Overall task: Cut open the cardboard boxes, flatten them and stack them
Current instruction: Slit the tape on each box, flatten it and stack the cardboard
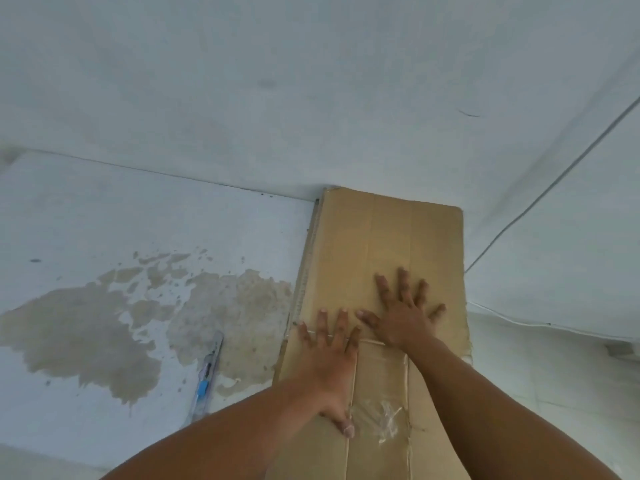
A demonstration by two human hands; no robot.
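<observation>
- You are pressing both hands flat on the cardboard, which is lying flattened on the floor and running from 6 o'clock up to the wall at 12 o'clock.
- Your left hand is resting palm down near the cardboard's 9 o'clock edge. Its grip is apart and clamping nothing, with the fingers spread straight and the thumb pointing back toward 6 o'clock.
- Your right hand is lying close beside it at 1 o'clock. Its grip is apart too, with the fingers fanning toward 12 o'clock.
- Clear tape is crinkling on the cardboard at 6 o'clock, between your forearms.
- Layered edges are showing along the cardboard's 9 o'clock side.
- A knife with a blue slider is lying on the floor at 9 o'clock of your left forearm, apart from the cardboard.
- A brown stain is spreading over the floor around and beyond the knife.
- A white cable is running along the wall at 3 o'clock.
</observation>
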